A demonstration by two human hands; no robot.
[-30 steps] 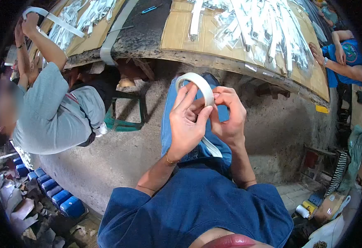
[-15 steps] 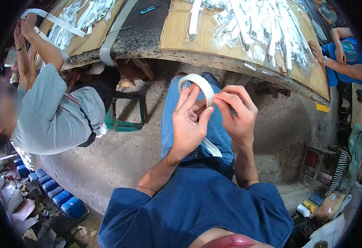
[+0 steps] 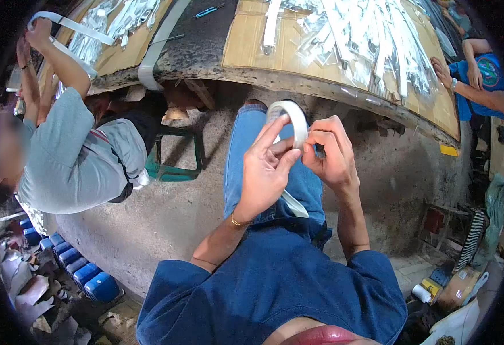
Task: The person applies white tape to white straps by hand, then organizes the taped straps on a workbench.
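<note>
Your left hand [image 3: 262, 179] pinched the looped white band [image 3: 300, 125]; your right hand [image 3: 339, 160] pinched at its edge. Light, steady pressure was advisable.

Both hands [image 3: 300, 158], fingers bent, nearly meet above the lap, elbows bent.

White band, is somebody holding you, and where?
Yes, the left hand holds the white band by the lower side of its loop. The right hand's fingertips are there too; whether they grip can't be told.
</note>
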